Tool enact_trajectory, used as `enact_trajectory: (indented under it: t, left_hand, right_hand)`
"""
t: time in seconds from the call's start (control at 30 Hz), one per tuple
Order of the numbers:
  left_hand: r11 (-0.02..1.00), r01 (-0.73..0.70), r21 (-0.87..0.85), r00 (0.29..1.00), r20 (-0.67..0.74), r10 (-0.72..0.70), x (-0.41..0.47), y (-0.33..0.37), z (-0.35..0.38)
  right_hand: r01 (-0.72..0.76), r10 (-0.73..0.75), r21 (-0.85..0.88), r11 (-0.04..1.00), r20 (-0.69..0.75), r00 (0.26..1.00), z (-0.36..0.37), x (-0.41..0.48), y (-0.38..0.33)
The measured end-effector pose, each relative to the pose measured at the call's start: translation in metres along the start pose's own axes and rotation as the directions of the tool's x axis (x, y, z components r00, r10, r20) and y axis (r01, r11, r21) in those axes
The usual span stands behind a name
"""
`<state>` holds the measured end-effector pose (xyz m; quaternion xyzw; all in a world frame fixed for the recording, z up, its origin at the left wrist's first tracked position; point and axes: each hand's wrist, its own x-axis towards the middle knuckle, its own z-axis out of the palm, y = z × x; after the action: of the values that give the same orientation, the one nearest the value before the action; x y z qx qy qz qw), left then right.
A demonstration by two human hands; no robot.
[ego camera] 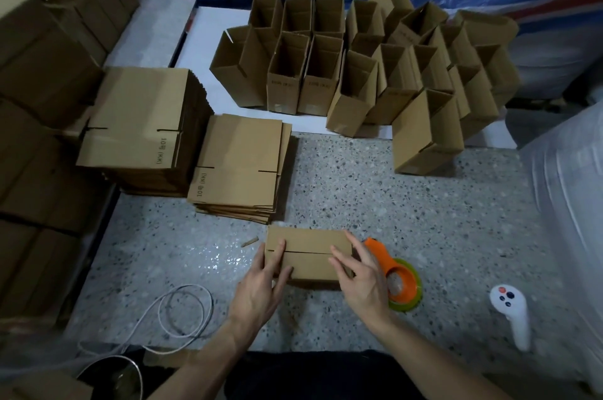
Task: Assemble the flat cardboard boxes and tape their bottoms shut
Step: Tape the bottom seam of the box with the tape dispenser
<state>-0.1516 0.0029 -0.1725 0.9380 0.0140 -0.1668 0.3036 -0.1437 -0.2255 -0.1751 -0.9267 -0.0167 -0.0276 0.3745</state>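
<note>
A small cardboard box (310, 251) stands on the speckled floor with its folded flaps facing up, a seam running across the middle. My left hand (261, 285) grips its left end, fingers on the top flaps and thumb at the near side. My right hand (360, 275) hovers over the box's right end with fingers spread and straight. An orange tape dispenser with a green roll (399, 282) lies just right of the box, partly behind my right hand.
Two stacks of flat cardboard blanks (239, 167) (143, 128) lie to the upper left. Several assembled open boxes (359, 73) stand at the back. A white controller (512, 311) lies on the right, a white cable (182, 308) on the left, and tall carton stacks (39, 105) at far left.
</note>
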Motion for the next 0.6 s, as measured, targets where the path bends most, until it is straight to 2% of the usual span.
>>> enact_trajectory:
  t: [0.07,0.1,0.13,0.17,0.2,0.23,0.27,0.33,0.43,0.5,0.6]
  left_hand:
    - [0.995,0.001,0.102,0.999,0.033,-0.004,0.0,0.0,0.0]
    - [0.989,0.005,0.147,0.999,0.047,-0.012,-0.001,0.001,0.0]
    - [0.982,0.014,0.189,0.998,0.056,-0.025,-0.002,0.004,0.0]
    - [0.973,0.025,0.228,0.997,0.062,-0.04,-0.002,0.007,0.0]
    - [0.965,0.035,0.261,0.996,0.068,-0.054,-0.003,0.011,-0.001]
    - [0.957,0.041,0.286,0.995,0.074,-0.064,-0.004,0.013,-0.002]
    - [0.952,0.041,0.302,0.995,0.079,-0.068,-0.004,0.015,-0.003]
    - [0.947,0.035,0.319,0.994,0.091,-0.067,-0.006,0.016,-0.004]
    - [0.949,0.022,0.315,0.994,0.096,-0.055,-0.008,0.017,-0.006]
    - [0.953,0.019,0.302,0.994,0.096,-0.05,-0.009,0.018,-0.007]
    - [0.961,0.024,0.274,0.994,0.092,-0.051,-0.01,0.018,-0.007]
  right_hand:
    - [0.035,-0.035,0.018,0.999,0.004,0.999,-0.003,-0.003,0.014]
    - [-0.025,0.027,0.047,0.999,-0.048,0.998,-0.005,-0.006,0.023]
    - [-0.148,0.156,0.067,0.987,-0.127,0.98,-0.008,-0.009,0.033]
    - [-0.318,0.324,0.064,0.946,-0.182,0.928,-0.011,-0.011,0.043]
    - [-0.488,0.484,0.018,0.873,-0.164,0.859,-0.013,-0.013,0.053]
    - [-0.609,0.603,-0.08,0.79,-0.082,0.793,-0.013,-0.015,0.064]
    - [-0.658,0.674,-0.199,0.726,0.021,0.738,-0.011,-0.018,0.073]
    - [-0.652,0.73,-0.359,0.669,0.148,0.668,-0.006,-0.021,0.083]
    - [-0.659,0.775,-0.443,0.608,0.153,0.613,0.003,-0.012,0.086]
    - [-0.623,0.77,-0.49,0.609,0.18,0.612,0.005,-0.004,0.083]
    - [-0.572,0.716,-0.498,0.652,0.157,0.68,-0.007,0.005,0.073]
